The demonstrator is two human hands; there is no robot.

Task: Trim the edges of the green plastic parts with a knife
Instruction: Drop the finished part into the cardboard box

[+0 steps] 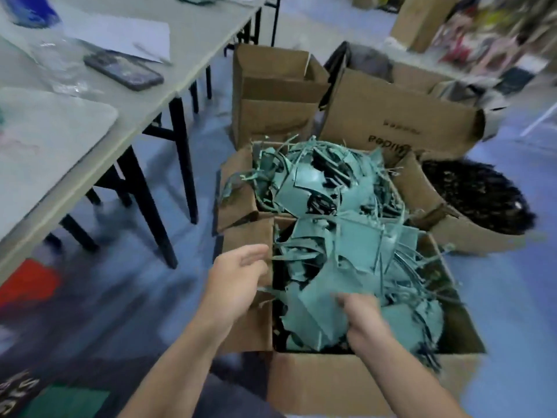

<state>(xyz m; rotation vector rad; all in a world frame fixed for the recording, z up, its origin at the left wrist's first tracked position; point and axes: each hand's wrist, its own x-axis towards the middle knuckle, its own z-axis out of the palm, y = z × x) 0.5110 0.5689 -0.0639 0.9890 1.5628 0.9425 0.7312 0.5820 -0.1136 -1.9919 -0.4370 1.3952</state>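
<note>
The green parts [340, 236] lie heaped with thin offcut strips in an open box [346, 378] on the floor, spilling into the box behind. The right hand [363, 319] reaches into the near end of the heap, fingers curled down onto a flat green piece [319, 315]; whether it grips it I cannot tell. The left hand [238, 282] hovers over the box's left flap, fingers relaxed and holding nothing. No knife is in view. The pieces look tangled, so lifting one may drag strips and neighbours out onto the floor, and the jagged edges could scratch bare skin. To the left stands the table [193, 52] with a phone [123, 70].
</note>
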